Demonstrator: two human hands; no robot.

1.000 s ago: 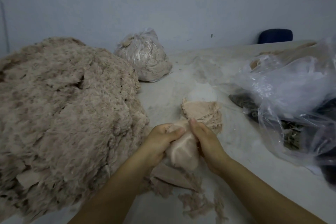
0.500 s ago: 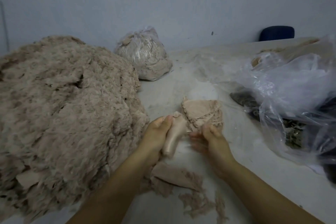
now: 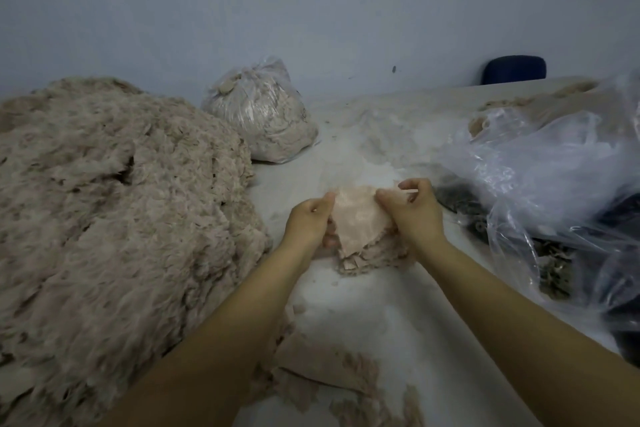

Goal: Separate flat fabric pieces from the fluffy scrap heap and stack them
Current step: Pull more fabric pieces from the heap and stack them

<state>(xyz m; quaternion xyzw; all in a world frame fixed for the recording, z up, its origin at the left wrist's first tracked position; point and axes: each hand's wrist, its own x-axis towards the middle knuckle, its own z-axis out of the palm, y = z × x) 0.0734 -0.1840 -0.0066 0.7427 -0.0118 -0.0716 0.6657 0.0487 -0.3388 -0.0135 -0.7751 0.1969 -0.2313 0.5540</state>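
Head view, single camera. The fluffy scrap heap (image 3: pixel 114 204) fills the left of the frame on the counter (image 3: pixel 377 315). At centre frame, the left hand (image 3: pixel 308 218) and right hand (image 3: pixel 414 210) each pinch an upper corner of one flat fabric piece (image 3: pixel 356 215), thumb against curled fingers, and hold it spread between them. The piece hangs directly over the stack (image 3: pixel 363 256) of flat pieces, its lower edge touching or just above the top layer; which one cannot be told.

Change: half a second ago the left hand alone held the piece rolled into a narrow bundle beside the stack, and the right hand was free next to it. The piece is now opened flat and positioned over the stack. Judgement: separation of this piece is complete and only laying it down remains. The heap is large, so the task overall appears far from finished.

Hidden or unclear: the hands cover the far side of the stack, so its layers cannot be counted. The forearms cover part of the loose scraps (image 3: pixel 332 381) at lower centre. The tied plastic bag (image 3: pixel 259 114) at upper centre holds similar material. The clear plastic sheeting (image 3: pixel 540 163) at right is cut off by the frame edge; the dark contents beneath it cannot be identified.
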